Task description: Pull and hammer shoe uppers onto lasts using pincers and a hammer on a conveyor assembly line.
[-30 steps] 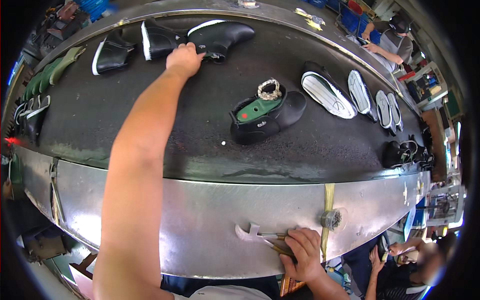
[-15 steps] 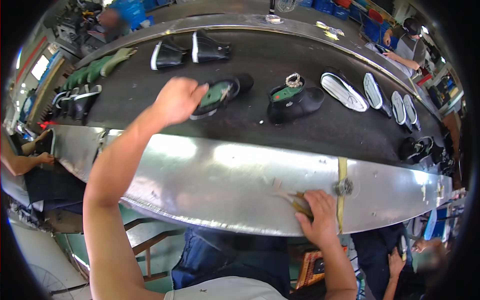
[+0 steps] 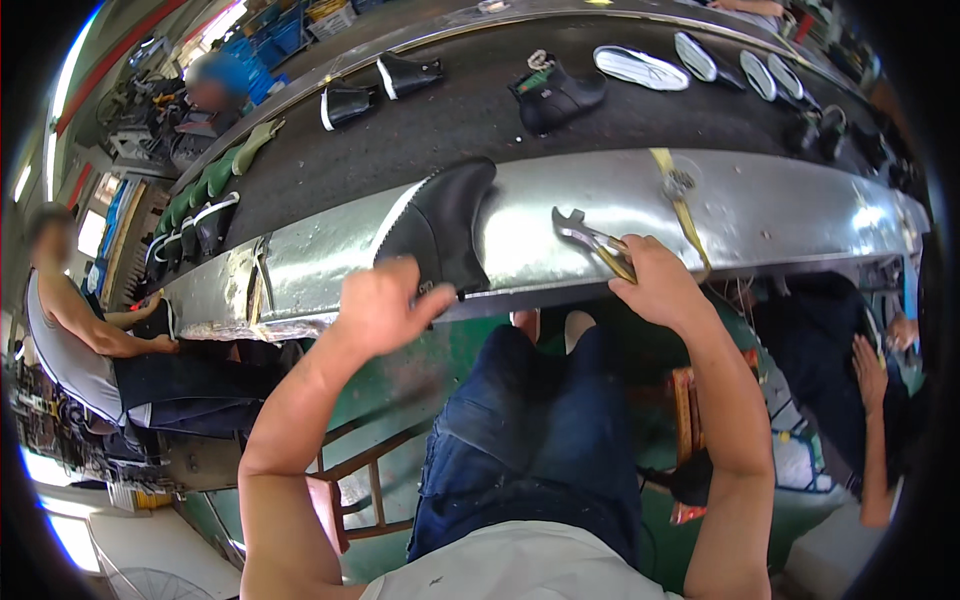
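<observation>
A black ankle boot point(image 3: 436, 222) with a pale edge along its sole is over the metal ledge point(image 3: 545, 262), its sole side facing up and left. My left hand point(image 3: 375, 305) is closed round its lower end, thumb toward me. Lasting pliers point(image 3: 588, 234) with a steel jaw and yellowish handles lie against the metal to its right. Around their handles my right hand point(image 3: 657, 275) is closed. The jaws point up and left, apart from the boot. The boot's opening is hidden from view.
On the dark belt point(image 3: 460, 125) beyond the ledge stand a black boot with a beaded loop point(image 3: 560, 98), two more black boots point(image 3: 385, 88) and white-soled shoes point(image 3: 640, 68). Green boot shapes point(image 3: 222, 172) line the left. Co-workers sit on both sides; a wooden chair point(image 3: 375, 475) is beside my legs.
My left hand has brought the black boot from the belt toward me, over the metal ledge. My right hand keeps the pliers. The view has shifted, showing more of my legs.
</observation>
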Action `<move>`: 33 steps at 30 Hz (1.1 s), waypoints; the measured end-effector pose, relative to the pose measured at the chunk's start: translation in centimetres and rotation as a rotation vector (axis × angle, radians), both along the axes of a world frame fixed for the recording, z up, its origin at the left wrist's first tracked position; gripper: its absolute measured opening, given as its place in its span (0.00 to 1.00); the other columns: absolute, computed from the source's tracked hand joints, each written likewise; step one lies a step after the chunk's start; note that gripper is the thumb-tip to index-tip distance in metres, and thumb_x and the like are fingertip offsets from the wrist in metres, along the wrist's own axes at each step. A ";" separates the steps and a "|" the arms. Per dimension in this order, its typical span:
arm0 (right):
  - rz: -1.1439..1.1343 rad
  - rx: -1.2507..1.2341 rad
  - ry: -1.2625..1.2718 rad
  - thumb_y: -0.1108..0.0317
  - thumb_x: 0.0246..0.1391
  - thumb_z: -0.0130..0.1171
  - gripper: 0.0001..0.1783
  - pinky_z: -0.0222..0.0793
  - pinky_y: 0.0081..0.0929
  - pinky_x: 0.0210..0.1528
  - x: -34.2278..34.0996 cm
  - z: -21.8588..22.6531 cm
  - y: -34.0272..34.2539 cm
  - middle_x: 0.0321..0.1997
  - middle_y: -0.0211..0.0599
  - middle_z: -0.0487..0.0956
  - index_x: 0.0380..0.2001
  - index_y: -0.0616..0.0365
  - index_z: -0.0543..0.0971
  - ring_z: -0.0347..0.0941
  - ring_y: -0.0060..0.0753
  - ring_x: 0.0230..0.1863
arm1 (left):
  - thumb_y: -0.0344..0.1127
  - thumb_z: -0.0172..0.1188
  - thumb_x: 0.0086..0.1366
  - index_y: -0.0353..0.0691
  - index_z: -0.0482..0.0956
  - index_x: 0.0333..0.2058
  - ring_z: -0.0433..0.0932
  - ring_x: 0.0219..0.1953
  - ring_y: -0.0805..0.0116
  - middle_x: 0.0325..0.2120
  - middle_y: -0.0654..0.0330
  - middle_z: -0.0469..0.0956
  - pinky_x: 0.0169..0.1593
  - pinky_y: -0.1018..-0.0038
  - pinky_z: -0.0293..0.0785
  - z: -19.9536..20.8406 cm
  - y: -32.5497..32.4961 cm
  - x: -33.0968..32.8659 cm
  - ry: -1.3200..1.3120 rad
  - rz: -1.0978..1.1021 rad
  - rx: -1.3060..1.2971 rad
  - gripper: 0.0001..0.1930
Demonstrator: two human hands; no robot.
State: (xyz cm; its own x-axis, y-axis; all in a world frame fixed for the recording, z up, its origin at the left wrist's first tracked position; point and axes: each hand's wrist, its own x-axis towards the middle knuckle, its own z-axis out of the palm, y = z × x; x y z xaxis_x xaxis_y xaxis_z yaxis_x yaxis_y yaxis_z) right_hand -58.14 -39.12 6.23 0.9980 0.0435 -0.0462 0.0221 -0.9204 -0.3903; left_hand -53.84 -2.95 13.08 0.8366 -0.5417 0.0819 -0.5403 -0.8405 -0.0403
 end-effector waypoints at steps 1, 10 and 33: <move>0.008 0.167 -0.117 0.66 0.50 0.68 0.30 0.75 0.44 0.51 -1.9 -0.8 0.1 0.47 0.49 0.78 0.55 0.65 0.73 0.77 0.54 0.46 | 0.54 0.67 0.62 0.38 0.76 0.31 0.80 0.32 0.47 0.28 0.51 0.78 0.34 0.58 0.76 -0.4 -0.2 1.3 -0.166 0.024 -0.159 0.22; 0.160 0.935 0.370 0.65 0.64 0.59 0.11 0.73 0.23 0.38 -12.9 -3.7 10.2 0.30 0.33 0.82 0.44 0.61 0.78 0.78 0.22 0.32 | 0.67 0.62 0.60 0.33 0.69 0.62 0.76 0.60 0.45 0.54 0.38 0.78 0.61 0.59 0.72 -1.1 -2.7 11.7 0.326 0.440 -0.386 0.45; 0.023 0.270 0.234 0.61 0.67 0.53 0.17 0.71 0.52 0.56 -4.5 0.3 14.2 0.45 0.61 0.81 0.45 0.68 0.74 0.77 0.62 0.51 | 0.71 0.55 0.63 0.42 0.59 0.70 0.74 0.63 0.52 0.61 0.49 0.75 0.64 0.60 0.71 -0.6 -5.2 9.9 0.275 0.549 -0.178 0.48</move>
